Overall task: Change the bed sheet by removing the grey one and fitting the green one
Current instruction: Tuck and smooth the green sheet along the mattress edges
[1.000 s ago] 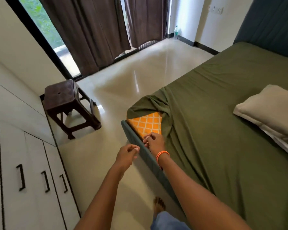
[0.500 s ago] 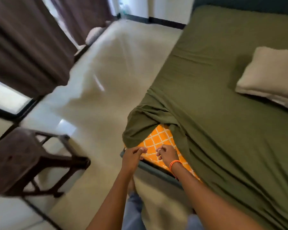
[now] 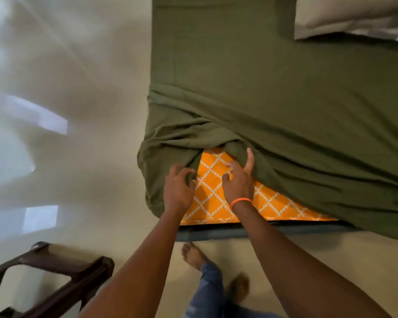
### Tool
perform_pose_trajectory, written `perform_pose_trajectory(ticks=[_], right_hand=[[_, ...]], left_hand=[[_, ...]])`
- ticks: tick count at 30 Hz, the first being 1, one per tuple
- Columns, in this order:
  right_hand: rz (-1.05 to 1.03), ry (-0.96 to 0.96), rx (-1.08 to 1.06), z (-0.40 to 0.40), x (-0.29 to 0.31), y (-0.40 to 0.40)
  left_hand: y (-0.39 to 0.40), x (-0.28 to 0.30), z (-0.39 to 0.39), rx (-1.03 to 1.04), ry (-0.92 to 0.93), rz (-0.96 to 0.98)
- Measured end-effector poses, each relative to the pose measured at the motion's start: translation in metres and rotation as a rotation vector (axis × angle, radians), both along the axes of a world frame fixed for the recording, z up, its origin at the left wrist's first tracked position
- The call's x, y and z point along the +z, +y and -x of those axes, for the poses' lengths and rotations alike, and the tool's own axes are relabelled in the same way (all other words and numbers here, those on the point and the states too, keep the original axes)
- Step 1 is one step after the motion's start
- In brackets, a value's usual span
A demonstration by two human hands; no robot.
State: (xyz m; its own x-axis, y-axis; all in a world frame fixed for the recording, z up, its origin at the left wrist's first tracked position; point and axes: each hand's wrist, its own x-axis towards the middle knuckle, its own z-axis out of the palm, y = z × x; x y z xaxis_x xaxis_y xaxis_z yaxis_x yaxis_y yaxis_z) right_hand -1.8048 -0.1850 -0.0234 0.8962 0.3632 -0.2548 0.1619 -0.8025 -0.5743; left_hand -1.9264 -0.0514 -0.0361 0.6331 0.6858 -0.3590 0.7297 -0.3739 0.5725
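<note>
The green sheet (image 3: pixel 274 92) covers most of the bed, bunched in folds at the near left corner. There the orange mattress (image 3: pixel 210 200) with a white diamond pattern lies bare. My left hand (image 3: pixel 178 189) grips a bunched fold of the green sheet at the corner's left side. My right hand (image 3: pixel 239 182), with an orange band at the wrist, is over the bare mattress, its fingers spread and touching the sheet's loose edge. No grey sheet shows.
A pale pillow (image 3: pixel 352 17) lies at the bed's far right. The grey-blue bed frame (image 3: pixel 214 234) runs along the near edge. A dark wooden stool (image 3: pixel 55 278) stands at the lower left on the glossy floor (image 3: pixel 67 111). My bare feet are just below the frame.
The view has swung down over the bed corner. Both hands moved forward onto the sheet: the left took hold of the bunched fold, the right opened against the loose edge.
</note>
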Motion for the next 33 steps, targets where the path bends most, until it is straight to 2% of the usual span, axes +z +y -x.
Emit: perform_pose_trajectory(ticks=[2,5,7,10,12,15,19,23,24,26,28,30,33], right_hand=[[0.054,-0.053,0.014,-0.017,-0.014,0.010],[0.098,0.017,0.089,-0.038,-0.042,0.022],[0.058,0.092,0.076,-0.046,-0.059,0.025],[-0.068,0.101,-0.091,-0.043,-0.070,0.019],[-0.145,0.144,-0.170,-0.023,-0.074,0.010],[-0.098,0.229,-0.092,0.026,-0.081,-0.010],[0.103,0.186,0.037,0.104,-0.093,-0.050],[0.067,0.280,0.127,0.150,-0.069,-0.050],[0.040,0.291,0.115,0.155,-0.059,-0.044],[0.047,0.342,0.130,0.162,-0.040,-0.036],[0.178,0.289,0.237,0.168,-0.034,-0.035],[0.303,0.158,0.316,0.169,-0.033,-0.037],[0.286,-0.186,0.332,0.180,-0.033,-0.042]], left_hand=[[0.008,-0.024,-0.004,-0.069,0.088,-0.103],[0.021,-0.054,-0.002,-0.142,0.179,-0.148],[0.029,-0.067,-0.002,-0.159,0.133,-0.228],[0.037,-0.079,-0.004,-0.189,-0.007,-0.334],[0.038,-0.086,0.002,-0.260,-0.127,-0.280],[0.031,-0.085,0.025,-0.256,-0.241,-0.148],[0.022,-0.085,0.054,-0.372,-0.094,-0.181],[0.015,-0.072,0.057,-0.142,-0.150,-0.113],[0.015,-0.069,0.059,-0.138,-0.143,-0.139],[0.013,-0.069,0.064,-0.271,-0.076,-0.263],[0.016,-0.072,0.071,-0.356,-0.069,-0.355],[0.020,-0.073,0.077,-0.355,-0.127,-0.367],[0.023,-0.069,0.092,-0.419,-0.184,-0.362]])
